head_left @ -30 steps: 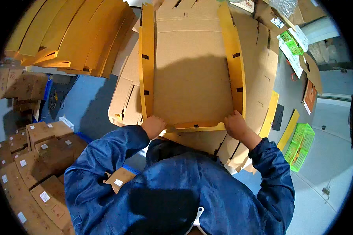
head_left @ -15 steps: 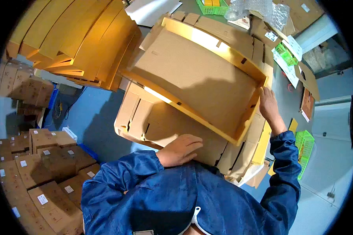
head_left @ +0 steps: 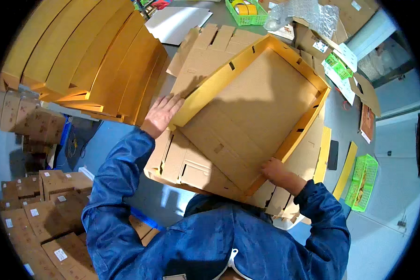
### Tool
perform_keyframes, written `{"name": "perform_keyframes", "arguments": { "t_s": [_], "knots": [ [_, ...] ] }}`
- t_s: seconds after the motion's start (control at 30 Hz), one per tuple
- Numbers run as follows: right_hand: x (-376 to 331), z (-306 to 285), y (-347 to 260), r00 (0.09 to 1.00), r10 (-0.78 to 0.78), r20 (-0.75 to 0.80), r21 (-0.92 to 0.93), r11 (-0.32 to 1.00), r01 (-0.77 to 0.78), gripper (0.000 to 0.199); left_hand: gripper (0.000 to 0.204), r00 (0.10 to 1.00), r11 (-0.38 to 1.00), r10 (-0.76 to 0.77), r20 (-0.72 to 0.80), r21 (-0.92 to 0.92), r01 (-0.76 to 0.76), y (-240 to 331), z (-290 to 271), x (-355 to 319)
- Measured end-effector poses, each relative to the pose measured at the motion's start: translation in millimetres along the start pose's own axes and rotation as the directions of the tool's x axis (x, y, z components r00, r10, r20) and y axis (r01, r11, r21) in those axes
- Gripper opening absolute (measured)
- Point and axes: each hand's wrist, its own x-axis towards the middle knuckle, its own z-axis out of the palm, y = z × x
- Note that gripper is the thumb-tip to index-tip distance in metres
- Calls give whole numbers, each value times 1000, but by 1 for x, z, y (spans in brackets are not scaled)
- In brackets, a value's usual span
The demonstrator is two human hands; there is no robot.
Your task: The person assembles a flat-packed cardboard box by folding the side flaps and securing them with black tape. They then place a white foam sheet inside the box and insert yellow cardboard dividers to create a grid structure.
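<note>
A shallow cardboard box tray (head_left: 247,105), yellow on its walls and brown inside, lies aslant on a stack of flat brown cardboard blanks (head_left: 182,163). Three of its walls stand up; along the side nearest my body no raised wall shows. My left hand (head_left: 163,114) is at the near end of the left wall, fingers stretched out and touching its outer face. Over the near part of the right wall, my right hand (head_left: 279,174) curls its fingers around the edge; the fingertips are partly hidden.
Tall stacked yellow boxes (head_left: 88,60) stand at the left, with brown cartons (head_left: 51,205) on the floor below. Green baskets (head_left: 247,17) lie at the back and right. Bubble wrap (head_left: 308,16), a white sheet (head_left: 179,23) and a dark flat object (head_left: 332,155) are around the stack.
The tray has turned, its open side swinging from the far left toward my body. My left hand has moved up to the left wall; my right hand has come nearer along the tray.
</note>
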Motion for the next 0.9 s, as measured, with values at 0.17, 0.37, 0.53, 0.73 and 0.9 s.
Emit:
{"name": "perform_keyframes", "arguments": {
  "t_s": [0.17,0.37,0.53,0.73,0.9],
  "knots": [
    [-46,19,15,995,89,47,-69,994,-86,9,49,741,739,665,93,60,-671,7,46,63],
    [-45,34,1,951,267,156,-72,963,-258,11,15,497,542,757,424,19,-840,47,83,77],
    [-58,26,3,878,386,283,-12,917,-399,11,12,276,416,863,423,-286,-863,80,31,59],
    [-60,13,6,854,509,111,205,829,-520,12,13,170,367,913,371,-565,-739,111,58,33],
    [-38,13,19,687,721,-89,570,603,-558,18,19,388,560,813,435,-768,-311,111,44,63]
  ]
}}
